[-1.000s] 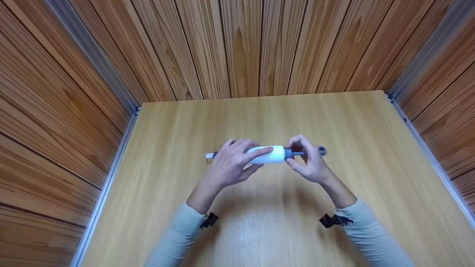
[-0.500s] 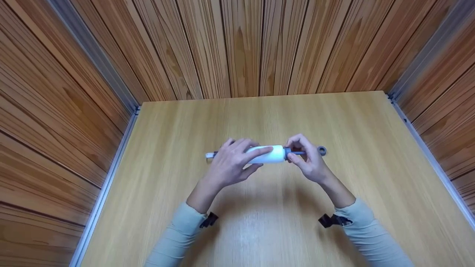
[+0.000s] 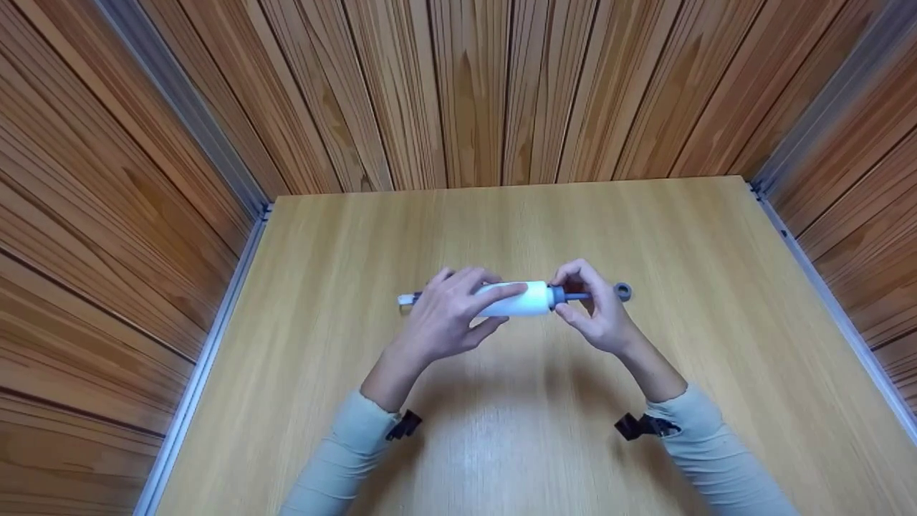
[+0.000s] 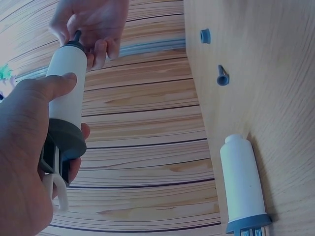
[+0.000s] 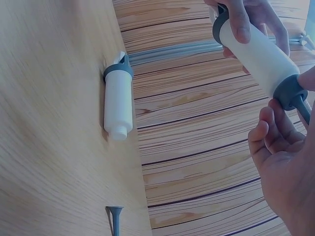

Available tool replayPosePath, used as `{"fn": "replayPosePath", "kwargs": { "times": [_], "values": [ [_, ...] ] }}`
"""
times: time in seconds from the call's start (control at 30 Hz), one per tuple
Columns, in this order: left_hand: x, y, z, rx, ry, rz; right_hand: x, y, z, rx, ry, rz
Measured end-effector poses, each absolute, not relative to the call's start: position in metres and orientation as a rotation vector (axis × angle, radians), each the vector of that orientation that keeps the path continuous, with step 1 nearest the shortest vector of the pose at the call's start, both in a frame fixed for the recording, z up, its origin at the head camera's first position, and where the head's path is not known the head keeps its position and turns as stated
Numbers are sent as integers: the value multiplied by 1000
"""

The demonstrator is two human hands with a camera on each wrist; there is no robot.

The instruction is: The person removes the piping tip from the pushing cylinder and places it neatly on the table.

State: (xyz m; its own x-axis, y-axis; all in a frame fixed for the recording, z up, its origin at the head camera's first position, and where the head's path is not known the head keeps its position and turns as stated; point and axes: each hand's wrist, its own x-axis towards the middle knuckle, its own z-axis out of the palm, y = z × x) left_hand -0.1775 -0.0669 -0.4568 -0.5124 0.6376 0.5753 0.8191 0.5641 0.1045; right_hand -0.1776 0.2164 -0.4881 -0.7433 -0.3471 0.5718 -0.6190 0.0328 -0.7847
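In the head view my left hand (image 3: 451, 312) grips a white plastic tube (image 3: 526, 297) level above the table, thumb along its side. The tube's back end, in the left wrist view, has a dark grey collar (image 4: 66, 137) with a frame and a white hook (image 4: 59, 191). At the front sits a dark grey nozzle cap (image 5: 290, 92) with a narrow spout. My right hand (image 3: 598, 315) pinches that cap between thumb and fingertips. A second white tube (image 5: 118, 103) with a similar grey collar lies on the table, apart from both hands.
A loose grey nozzle (image 4: 223, 76) and a short grey ring (image 4: 205, 36) rest on the wooden table (image 3: 501, 236). The ring shows just beyond my right hand in the head view. Wood-plank walls (image 3: 473, 93) with metal corner rails (image 3: 236, 287) enclose the table.
My right thumb has moved up over the nozzle cap, then back down toward its lower edge. The left hand and the tube have stayed nearly still.
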Motion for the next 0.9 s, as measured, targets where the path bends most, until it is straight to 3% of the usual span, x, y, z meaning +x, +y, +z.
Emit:
{"fn": "replayPosePath", "kwargs": {
  "times": [0.9],
  "values": [
    [-176,-67,-454,-1162,-2308,-502,-179,217,-486,1051,-2036,1803]
  ]
}}
